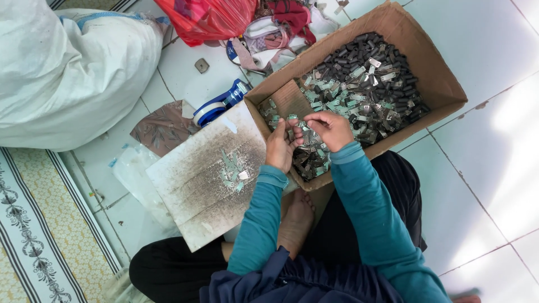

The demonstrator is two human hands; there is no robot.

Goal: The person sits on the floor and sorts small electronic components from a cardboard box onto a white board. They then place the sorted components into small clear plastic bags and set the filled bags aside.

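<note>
Head view: a person in teal sleeves sits cross-legged on a white tiled floor [494,146], both hands at the near edge of an open cardboard box [432,73]. The left hand [279,147] is cupped, fingers curled loosely upward, with a few small metal pieces [296,134] resting against its fingertips; whether it grips them firmly cannot be told. The right hand [331,129], just beside it at 3 o'clock, is bent at the knuckles with fingertips pinched together over the same small pieces. The box is heaped with flat silver-green metal clips [348,95] toward its near side and dark cylindrical parts [370,53] toward its far side, at 12 o'clock of the hands. At 8 o'clock of the left hand lies a grimy white board [196,196], touching the box corner, with a small cluster of sorted clips [231,168] on it. A blue and white tape roll [216,106] sits at 10 o'clock of the board's far edge. A large white sack [67,73] fills the top left, a red plastic bag [208,19] lies at 12 o'clock, and a patterned mat [33,224] runs along the left edge. A bare foot [296,219] rests below the hands.
</note>
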